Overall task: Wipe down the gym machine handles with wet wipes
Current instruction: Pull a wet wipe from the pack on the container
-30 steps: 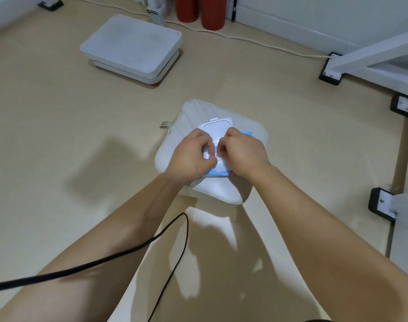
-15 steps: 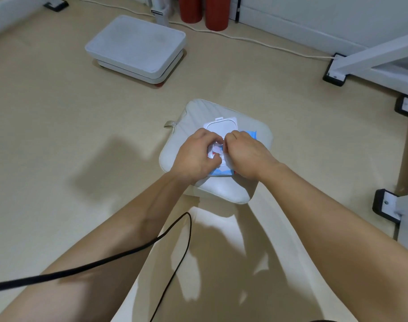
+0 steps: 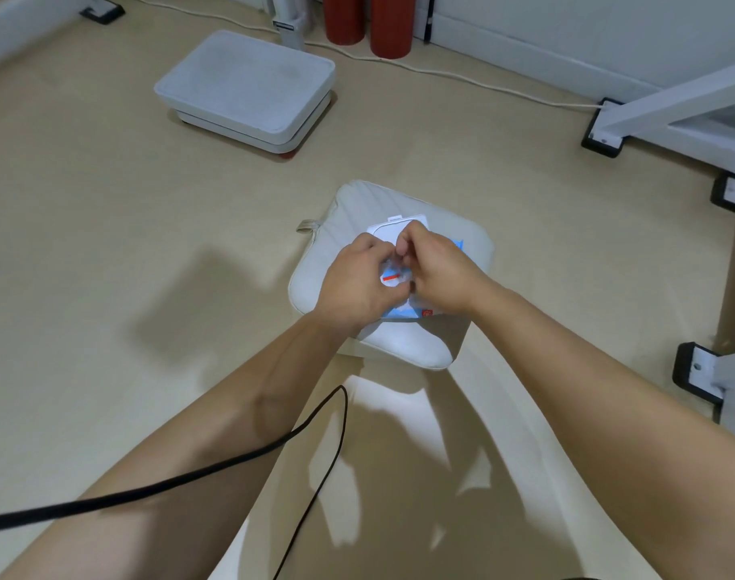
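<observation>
A blue and white pack of wet wipes (image 3: pixel 403 312) lies on a pale padded seat cushion (image 3: pixel 399 349) in the middle of the view, its white flip lid (image 3: pixel 382 230) standing open at the far end. My left hand (image 3: pixel 355 286) and my right hand (image 3: pixel 435 272) meet over the pack's opening, fingertips pinched together on a bit of white wipe material with a red mark (image 3: pixel 393 278). The hands hide most of the pack and its opening. No machine handle is in view.
A white machine frame (image 3: pixel 671 106) with black feet (image 3: pixel 602 136) runs along the right side. A white flat platform (image 3: pixel 246 83) sits on the floor at the back left, two red cylinders (image 3: pixel 368 18) behind it. A black cable (image 3: pixel 232 458) crosses my left forearm.
Both hands stay on the pack. The right hand's fingers have lifted and shifted slightly toward the lid, and a red-marked white piece now shows between the hands.
</observation>
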`<state>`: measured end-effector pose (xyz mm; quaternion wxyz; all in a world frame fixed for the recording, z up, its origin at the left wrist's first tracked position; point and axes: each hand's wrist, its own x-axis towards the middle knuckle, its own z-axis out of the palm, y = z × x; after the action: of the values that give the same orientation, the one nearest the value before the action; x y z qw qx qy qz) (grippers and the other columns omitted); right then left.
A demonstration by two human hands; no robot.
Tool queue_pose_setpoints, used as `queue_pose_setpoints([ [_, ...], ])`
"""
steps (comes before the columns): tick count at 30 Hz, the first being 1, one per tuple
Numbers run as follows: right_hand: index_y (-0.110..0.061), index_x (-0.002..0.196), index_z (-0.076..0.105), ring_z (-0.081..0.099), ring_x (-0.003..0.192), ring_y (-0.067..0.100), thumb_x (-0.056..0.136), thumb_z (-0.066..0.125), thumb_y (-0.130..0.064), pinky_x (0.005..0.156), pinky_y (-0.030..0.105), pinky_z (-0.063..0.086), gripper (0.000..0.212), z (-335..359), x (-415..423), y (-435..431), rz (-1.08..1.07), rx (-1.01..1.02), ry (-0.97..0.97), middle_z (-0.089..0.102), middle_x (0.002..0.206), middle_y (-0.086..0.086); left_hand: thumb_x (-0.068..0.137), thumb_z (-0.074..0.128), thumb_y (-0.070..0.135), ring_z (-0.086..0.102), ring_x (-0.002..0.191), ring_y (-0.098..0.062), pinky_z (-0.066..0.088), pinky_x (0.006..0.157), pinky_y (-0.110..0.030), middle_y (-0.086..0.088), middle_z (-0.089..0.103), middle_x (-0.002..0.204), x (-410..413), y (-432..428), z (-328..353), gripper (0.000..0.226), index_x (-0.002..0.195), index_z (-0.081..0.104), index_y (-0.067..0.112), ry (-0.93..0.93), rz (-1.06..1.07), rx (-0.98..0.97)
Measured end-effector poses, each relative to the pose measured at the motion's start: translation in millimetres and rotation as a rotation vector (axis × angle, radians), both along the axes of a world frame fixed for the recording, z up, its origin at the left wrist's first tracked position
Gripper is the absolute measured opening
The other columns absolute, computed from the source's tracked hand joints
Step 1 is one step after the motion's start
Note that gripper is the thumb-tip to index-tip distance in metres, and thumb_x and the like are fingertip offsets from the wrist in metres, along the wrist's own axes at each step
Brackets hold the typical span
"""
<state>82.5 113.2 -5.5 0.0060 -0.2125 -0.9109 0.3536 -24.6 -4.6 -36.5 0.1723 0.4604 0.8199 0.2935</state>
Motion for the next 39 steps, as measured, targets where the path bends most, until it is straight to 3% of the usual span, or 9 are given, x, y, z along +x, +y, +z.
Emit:
queue_pose_setpoints([
  [2,-0.016,0.101,0.043,0.050,0.077,0.022,0.086,0.053,0.002,0.070,0.030,0.043,0.025,3.1,-2.7,2.7,-0.070,-0.068,0.104,0.059,0.085,0.006,0.078,0.072,0.039,0.054,0.099,-0.016,0.043,0.077,-0.026,0.008,0.054,0.113,0.4,0.0,-1.6,0.029,0.104,0.068,0.027,0.044,-0.012,-0.007],
  [5,-0.018,0.098,0.053,0.052,0.071,0.004,0.096,0.051,-0.003,0.063,0.012,0.038,0.015,8.7,-5.5,12.4,-0.145,-0.034,0.167,0.057,0.080,-0.007,0.077,0.074,0.037,0.051,0.088,-0.012,0.037,0.069,-0.021,0.010,0.054,0.107,0.0,-1.7,-1.1,0.023,0.097,0.067,0.026,0.045,0.003,0.017],
  [8,-0.012,0.097,0.068,0.058,0.078,0.013,0.092,0.062,-0.010,0.074,0.024,0.044,0.008,-1.4,1.6,20.0,-0.102,0.064,0.031,0.061,0.087,-0.003,0.074,0.073,0.030,0.051,0.076,-0.008,0.038,0.065,-0.021,0.012,0.053,0.095,-5.0,-4.8,-3.0,0.016,0.087,0.063,0.027,-0.016,0.022,0.057],
  [12,-0.013,0.102,0.078,0.057,0.092,0.018,0.086,0.072,-0.017,0.084,0.031,0.046,0.017,-8.4,9.5,17.5,0.007,0.154,-0.055,0.060,0.105,0.004,0.070,0.071,0.025,0.054,0.075,-0.007,0.042,0.065,-0.021,0.010,0.056,0.091,-8.2,-6.5,-6.0,0.018,0.083,0.060,0.027,-0.068,0.014,0.078],
  [19,-0.016,0.096,0.075,0.054,0.087,0.018,0.093,0.063,-0.016,0.078,0.038,0.050,0.013,-11.3,1.0,9.8,0.073,0.265,-0.054,0.059,0.104,0.002,0.068,0.071,0.024,0.055,0.076,-0.004,0.044,0.067,-0.022,0.012,0.054,0.091,-6.7,-5.7,-6.7,0.019,0.084,0.062,0.029,-0.088,0.047,0.073],
  [25,-0.018,0.077,0.058,0.055,0.085,0.022,0.089,0.059,-0.007,0.073,0.035,0.046,0.017,-16.0,0.1,12.9,0.042,0.169,-0.042,0.051,0.091,-0.002,0.074,0.066,0.032,0.056,0.090,-0.011,0.049,0.074,-0.026,0.015,0.051,0.106,-5.1,-4.2,-4.2,0.027,0.101,0.070,0.034,-0.036,0.000,0.030],
  [30,-0.016,0.081,0.061,0.051,0.082,0.015,0.090,0.058,-0.001,0.066,0.007,0.034,0.018,-16.4,6.1,16.2,-0.056,0.034,0.027,0.052,0.090,-0.005,0.075,0.066,0.034,0.055,0.092,-0.011,0.048,0.076,-0.027,0.014,0.053,0.109,-3.0,-3.6,-5.4,0.027,0.101,0.068,0.033,-0.023,-0.005,0.037],
  [35,-0.015,0.081,0.061,0.053,0.081,0.008,0.093,0.056,0.000,0.071,0.007,0.038,0.019,-9.9,10.9,15.0,-0.158,-0.137,0.093,0.053,0.088,-0.009,0.078,0.068,0.037,0.052,0.094,-0.010,0.045,0.076,-0.026,0.013,0.053,0.109,-2.7,-4.4,-7.9,0.028,0.105,0.069,0.030,0.040,-0.016,0.059],
  [39,-0.019,0.079,0.059,0.053,0.073,0.010,0.101,0.053,-0.006,0.073,0.021,0.044,0.026,-3.6,11.1,18.8,-0.267,-0.392,0.188,0.058,0.080,-0.004,0.080,0.069,0.037,0.052,0.092,-0.013,0.042,0.074,-0.025,0.010,0.053,0.106,-1.3,-4.4,-7.7,0.028,0.105,0.069,0.024,0.088,-0.027,0.072],
])
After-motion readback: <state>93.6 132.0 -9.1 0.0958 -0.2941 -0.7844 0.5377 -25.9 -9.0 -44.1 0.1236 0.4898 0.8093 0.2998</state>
